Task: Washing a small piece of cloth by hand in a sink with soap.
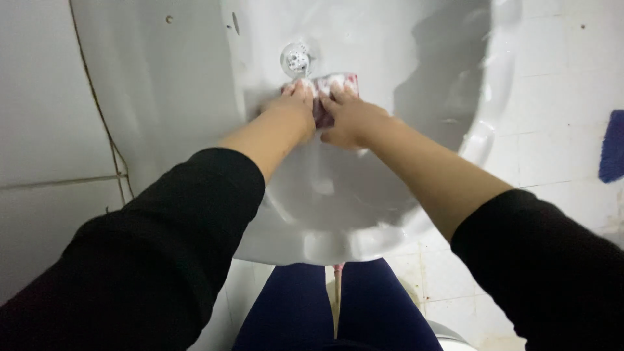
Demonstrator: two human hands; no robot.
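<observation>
A small reddish-pink cloth pad (330, 88), partly soapy, is pressed flat against the inner wall of the white ceramic wash basin (390, 214), just below the round metal drain (297, 60). It is held down by both hands side by side: the left hand (289, 107) and the right hand (351, 117), fingers extended over it. Black sleeves cover both forearms. White floor tiles (559, 136) are seen at right.

Cloth (328, 88): dark red, sudsy white at top edge, bunched flat against basin (364, 214) floor, just below drain (297, 60); lower part hidden under both hands.
</observation>
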